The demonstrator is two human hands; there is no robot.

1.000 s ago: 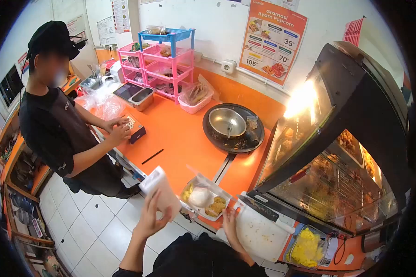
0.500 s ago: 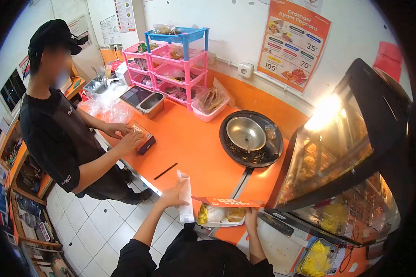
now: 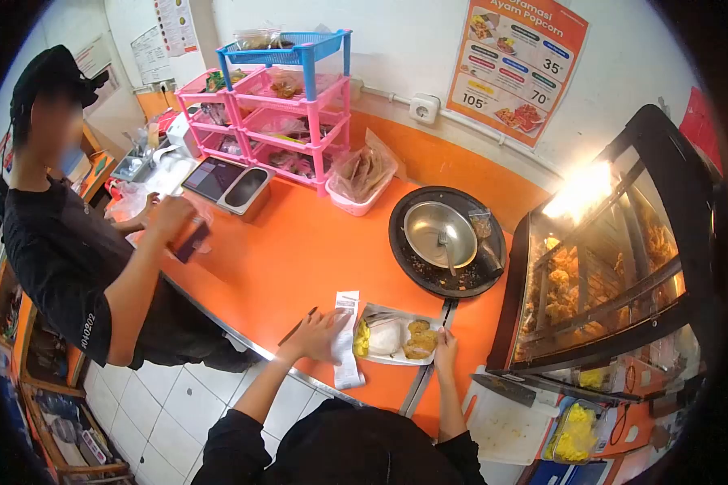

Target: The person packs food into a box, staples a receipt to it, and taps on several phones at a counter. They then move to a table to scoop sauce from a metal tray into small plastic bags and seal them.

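An open cardboard food box [image 3: 384, 358] rests on the orange counter in front of me, holding white rice [image 3: 386, 335], browned breaded pieces [image 3: 420, 339] and something yellow [image 3: 362, 339]. My right hand [image 3: 445, 349] grips the box's right edge. To the left of the box lies a long white paper receipt [image 3: 349, 376]. My left hand [image 3: 319, 335] is spread at the receipt's left edge, fingers apart. A dark pen [image 3: 293, 330] lies beside that hand, partly behind it.
A co-worker at the left holds a dark box [image 3: 189, 240]. Farther back are a black round tray [image 3: 408, 272] with a metal bowl [image 3: 429, 225], and pink stacked baskets [image 3: 287, 128]. A heated display case [image 3: 590, 267] stands right, near a knife [image 3: 503, 386] and cutting board [image 3: 497, 424].
The food box's printed lid has swung out of sight, and the box has moved onto the counter. The receipt now lies flat. The co-worker's box has shifted left.
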